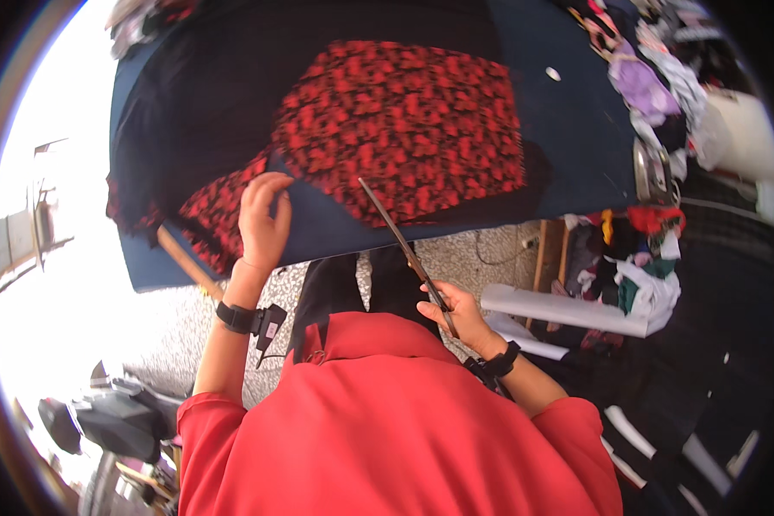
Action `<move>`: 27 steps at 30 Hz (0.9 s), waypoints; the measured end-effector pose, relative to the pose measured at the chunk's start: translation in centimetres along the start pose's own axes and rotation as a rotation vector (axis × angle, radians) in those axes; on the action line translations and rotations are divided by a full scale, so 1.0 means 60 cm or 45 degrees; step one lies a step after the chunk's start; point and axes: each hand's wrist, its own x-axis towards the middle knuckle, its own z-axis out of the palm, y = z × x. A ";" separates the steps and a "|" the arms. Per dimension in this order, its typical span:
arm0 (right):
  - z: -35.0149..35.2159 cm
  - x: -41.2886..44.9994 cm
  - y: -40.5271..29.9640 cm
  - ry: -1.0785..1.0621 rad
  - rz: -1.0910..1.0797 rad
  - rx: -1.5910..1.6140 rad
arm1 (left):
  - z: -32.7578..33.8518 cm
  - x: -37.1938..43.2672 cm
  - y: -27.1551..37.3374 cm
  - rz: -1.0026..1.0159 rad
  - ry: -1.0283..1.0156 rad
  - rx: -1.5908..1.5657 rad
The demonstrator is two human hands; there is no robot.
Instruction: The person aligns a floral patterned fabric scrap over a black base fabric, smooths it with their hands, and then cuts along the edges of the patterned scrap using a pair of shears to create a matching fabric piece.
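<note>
My right hand (458, 313) holds a pair of long-bladed scissors (390, 222), seen nearly edge-on. The blades look closed together and point up and away over the table edge. Their tip overlaps, in the picture, a piece of red-and-black patterned fabric (406, 122) spread on the table; whether it touches cannot be told. Above the front of the table is my left hand (266, 219), fingers curved and thumb apart, with nothing visible in it. Beside it lies a smaller flap of the same patterned cloth (216, 206). Black fabric (193, 97) covers the table's left and far parts.
The blue-covered table (580, 148) bears an iron (651, 171) at its right edge. Scraps (645, 90) are heaped behind it. Below stand more scraps (651, 284) and a white roll (561, 306). A wooden stick (187, 261) juts out at the left front.
</note>
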 end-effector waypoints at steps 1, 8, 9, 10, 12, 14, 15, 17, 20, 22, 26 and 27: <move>-0.011 -0.011 0.009 0.048 -0.004 0.019 | 0.026 0.007 0.021 0.082 -0.077 -0.003; -0.089 -0.097 0.076 0.470 0.062 0.415 | 0.199 0.053 0.133 0.487 -0.484 0.050; -0.102 -0.107 0.086 0.490 0.060 0.440 | 0.221 0.059 0.144 0.510 -0.505 0.041; -0.116 -0.117 0.096 0.520 0.082 0.460 | 0.242 0.065 0.156 0.564 -0.542 0.072; -0.137 -0.134 0.110 0.579 0.095 0.477 | 0.276 0.078 0.178 0.656 -0.612 0.104; -0.161 -0.148 0.113 0.591 0.108 0.430 | 0.301 0.090 0.203 0.693 -0.643 0.087; -0.172 -0.153 0.112 0.594 0.118 0.365 | 0.312 0.093 0.217 0.719 -0.658 0.071; -0.198 -0.157 0.115 0.596 0.130 0.378 | 0.338 0.091 0.238 0.720 -0.694 -0.006; -0.243 -0.158 0.112 0.578 0.142 0.417 | 0.368 0.080 0.277 0.687 -0.750 -0.184; -0.288 -0.157 0.116 0.551 0.134 0.396 | 0.380 0.062 0.303 0.529 -0.869 -0.386; -0.408 -0.153 0.106 0.413 0.145 0.281 | 0.390 0.050 0.326 -0.028 -1.168 -0.550; -0.443 -0.150 0.089 0.359 0.174 0.246 | 0.386 0.053 0.328 -0.144 -1.234 -0.554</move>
